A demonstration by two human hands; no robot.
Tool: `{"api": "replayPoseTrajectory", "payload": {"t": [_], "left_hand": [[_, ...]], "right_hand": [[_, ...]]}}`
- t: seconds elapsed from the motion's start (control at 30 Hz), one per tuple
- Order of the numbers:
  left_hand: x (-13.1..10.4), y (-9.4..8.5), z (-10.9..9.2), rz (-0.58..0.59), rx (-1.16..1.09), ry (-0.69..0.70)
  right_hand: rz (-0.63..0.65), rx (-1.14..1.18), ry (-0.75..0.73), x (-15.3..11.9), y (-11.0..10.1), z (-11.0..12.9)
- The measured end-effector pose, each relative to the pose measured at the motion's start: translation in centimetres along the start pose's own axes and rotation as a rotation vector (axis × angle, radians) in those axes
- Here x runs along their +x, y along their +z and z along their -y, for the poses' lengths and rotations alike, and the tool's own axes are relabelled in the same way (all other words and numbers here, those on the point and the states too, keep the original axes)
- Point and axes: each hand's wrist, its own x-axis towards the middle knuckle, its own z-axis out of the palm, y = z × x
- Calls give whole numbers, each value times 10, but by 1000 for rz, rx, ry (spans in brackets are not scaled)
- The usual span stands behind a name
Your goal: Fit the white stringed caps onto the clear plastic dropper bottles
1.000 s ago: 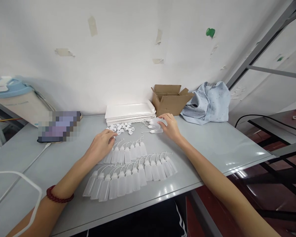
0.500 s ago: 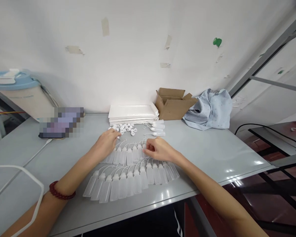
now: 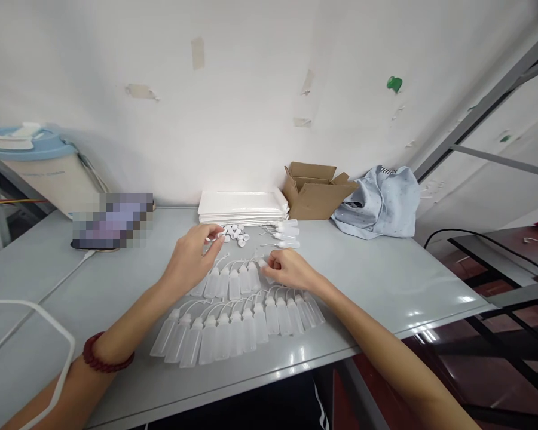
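Left hand [image 3: 189, 261]: raised just above the table, thumb and forefinger pinched on a small white cap [image 3: 221, 236] at the near edge of the loose cap pile; the other fingers curl loosely.
Right hand [image 3: 291, 270]: low over the right end of the far row, fingers curled down around a small bottle [image 3: 264, 267]; whether it is gripped or only steadied, I cannot tell, since the knuckles hide the fingertips.
Far row of bottles [image 3: 228, 282]: small translucent squeeze bottles lying side by side at the table's centre, necks pointing far, thin tips curving left; the bottle under the right hand lies at this row's right end.
Near row of bottles [image 3: 237, 328]: a longer fan of the same bottles, just near of the first row, laid the same way.
Loose caps [image 3: 234, 233]: a scatter of white caps, far of the rows, within easy reach of the left hand.
Spare bottles [image 3: 287, 234]: a few lying crosswise, right of the caps.
White stack [image 3: 242, 206]: flat sheets or bags against the far wall.
Cardboard box [image 3: 314, 191]: open, right of the stack.
Blue cloth [image 3: 381, 203]: bundled at far right.
Table [image 3: 385, 269]: grey, glossy.
Bracelet [image 3: 103, 358]: dark red beads on the left wrist.
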Motion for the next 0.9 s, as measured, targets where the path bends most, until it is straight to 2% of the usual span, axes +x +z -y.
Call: {"api": "replayPoseTrajectory", "payload": {"t": [0.1, 0.17, 0.3, 0.43, 0.5, 0.73, 0.9], "left_hand": [[-5, -2, -17, 68, -286, -202], [-9, 0, -25, 142, -444, -280], [-16, 5, -32, 277, -638, -343], [-22, 6, -38, 330, -791, -338], [-24, 5, -40, 325, -793, -316], [-25, 3, -42, 338, -593, -232], [-26, 2, -41, 261, -530, -206]], "right_hand": [[-92, 204, 7, -2, -4, 0], [-90, 440, 2, -4, -9, 3], [107, 851, -57, -11, -15, 10], [311, 1055, -81, -13, -9, 10], [337, 1098, -81, -12, -5, 8], [356, 1136, -93, -12, -1, 10], [342, 1142, -144, -12, -2, 11]]}}
